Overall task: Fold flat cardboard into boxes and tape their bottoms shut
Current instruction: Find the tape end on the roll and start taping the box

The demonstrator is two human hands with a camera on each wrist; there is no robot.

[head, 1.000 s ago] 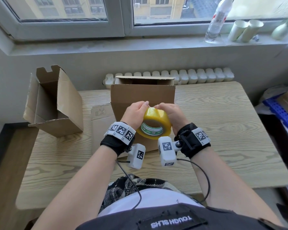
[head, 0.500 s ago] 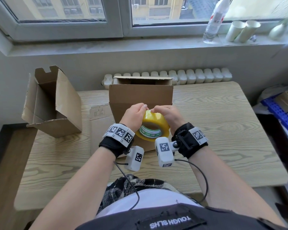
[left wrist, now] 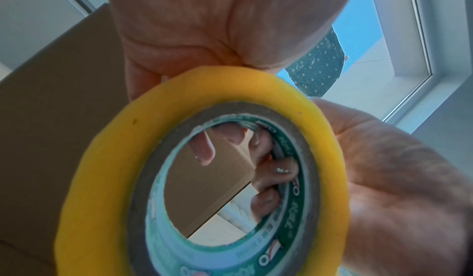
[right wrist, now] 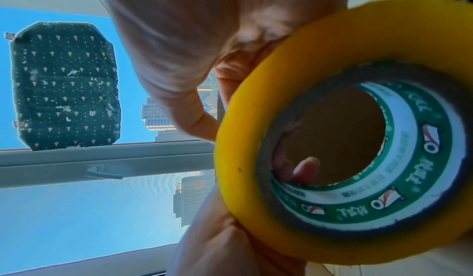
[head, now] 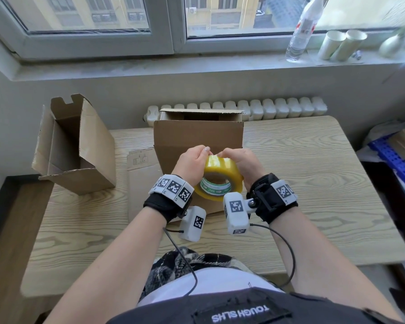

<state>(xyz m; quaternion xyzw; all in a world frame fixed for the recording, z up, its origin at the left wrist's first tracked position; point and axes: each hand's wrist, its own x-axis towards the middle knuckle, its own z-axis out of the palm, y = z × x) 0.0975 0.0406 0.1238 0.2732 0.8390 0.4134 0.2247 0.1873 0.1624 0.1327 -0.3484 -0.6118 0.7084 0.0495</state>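
Observation:
A yellow tape roll (head: 221, 177) with a green-printed core is held above the table between both hands. My left hand (head: 193, 161) grips its left side, thumb on the top rim. My right hand (head: 240, 161) grips the right side. In the left wrist view the tape roll (left wrist: 204, 179) fills the frame and fingers (left wrist: 275, 171) curl inside its core. In the right wrist view the tape roll (right wrist: 345, 134) shows a fingertip (right wrist: 304, 169) in the core. Just behind the hands an assembled cardboard box (head: 198, 136) stands with its top open. Whether a tape end is lifted cannot be seen.
A second cardboard box (head: 75, 146) lies on its side at the table's left end. A flat cardboard piece (head: 142, 183) lies under the middle box. The wooden table (head: 313, 183) ends near a blue rack (head: 393, 157) on the right. A bottle (head: 302, 29) and cups (head: 341, 44) stand on the windowsill.
Both hands have tilted the roll a little, and the thumbs have drawn together on its top rim. The boxes have not moved.

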